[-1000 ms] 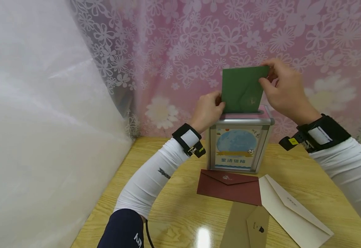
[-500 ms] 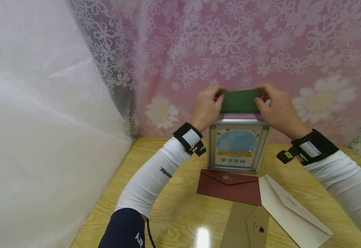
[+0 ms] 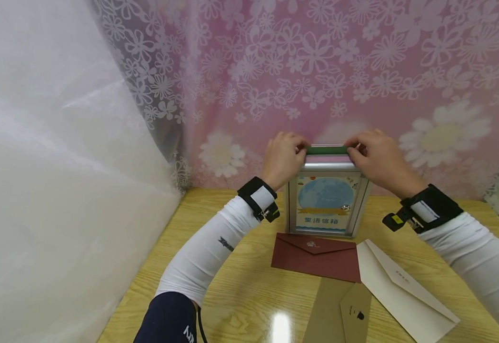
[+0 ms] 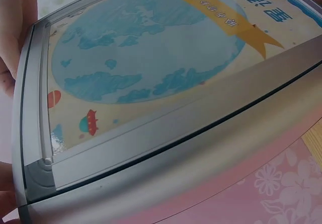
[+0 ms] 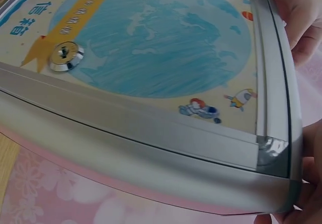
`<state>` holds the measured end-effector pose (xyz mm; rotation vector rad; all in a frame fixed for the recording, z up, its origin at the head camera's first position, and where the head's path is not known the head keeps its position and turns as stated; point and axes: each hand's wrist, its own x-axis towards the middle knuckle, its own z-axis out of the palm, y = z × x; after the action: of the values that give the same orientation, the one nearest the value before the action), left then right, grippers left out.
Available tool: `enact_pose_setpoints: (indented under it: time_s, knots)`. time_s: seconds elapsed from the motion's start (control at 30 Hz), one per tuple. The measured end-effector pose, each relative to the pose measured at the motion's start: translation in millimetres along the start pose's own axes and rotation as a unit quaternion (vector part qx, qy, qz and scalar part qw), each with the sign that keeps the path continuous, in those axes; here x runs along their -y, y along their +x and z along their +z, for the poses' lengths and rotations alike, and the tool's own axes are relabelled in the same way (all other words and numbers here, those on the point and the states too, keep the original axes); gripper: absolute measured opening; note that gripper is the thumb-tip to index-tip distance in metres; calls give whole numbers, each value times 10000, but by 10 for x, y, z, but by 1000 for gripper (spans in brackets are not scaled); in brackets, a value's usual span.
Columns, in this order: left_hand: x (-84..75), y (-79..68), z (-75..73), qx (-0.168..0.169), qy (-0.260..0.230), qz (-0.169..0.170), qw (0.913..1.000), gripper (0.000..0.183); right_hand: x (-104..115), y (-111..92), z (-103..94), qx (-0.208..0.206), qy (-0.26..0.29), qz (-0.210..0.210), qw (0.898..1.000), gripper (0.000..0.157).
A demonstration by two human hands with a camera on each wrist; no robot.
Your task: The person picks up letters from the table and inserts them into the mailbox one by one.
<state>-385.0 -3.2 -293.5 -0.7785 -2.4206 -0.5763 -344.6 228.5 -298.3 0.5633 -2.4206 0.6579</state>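
A thin green strip of an envelope (image 3: 327, 150) stands out of the slot on top of a silver-framed letter box (image 3: 325, 166); the rest is hidden inside. My left hand (image 3: 283, 157) pinches the strip's left end at the box's top corner. At the right end, the thumb and fingers of my right hand (image 3: 378, 159) pinch it too. The box front (image 4: 151, 43) fills the left wrist view, with fingers at the left edge. In the right wrist view a round lock (image 5: 66, 56) sits on the front, and fingers show at the right edge.
Before the box lie a dark red envelope (image 3: 315, 258), a kraft brown envelope (image 3: 333, 305) partly under it, and a cream envelope (image 3: 408, 290) at right. The wooden table (image 3: 232, 295) meets a pink floral curtain (image 3: 241, 95) behind and white sheeting (image 3: 69, 166) at left.
The green envelope has slid down into the slot until a thin strip shows. My right hand has come down from the upper corner, and the left hand has shifted to the strip's end.
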Motion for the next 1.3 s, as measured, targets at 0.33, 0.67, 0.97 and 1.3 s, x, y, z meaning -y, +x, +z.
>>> enact_pose_setpoints:
  time_s: [0.33,0.67,0.97,1.3]
  knots:
    - [-12,-36,27,172,282,36,9994,23,-14,-7,13,-72,-57,-65,9999,20]
    - [42,-105,-6,14,153,154,9998,23,-5,-85,-1,-72,93,-6,9999,23]
    - [41,-220,-89,-207,-141,267,9993,21,-38,-282,-236,22,170,236,9996,29]
    - [45,-551,-156,-767,-194,758,9940,16,-134,-543,-337,14,187,214,9996,30]
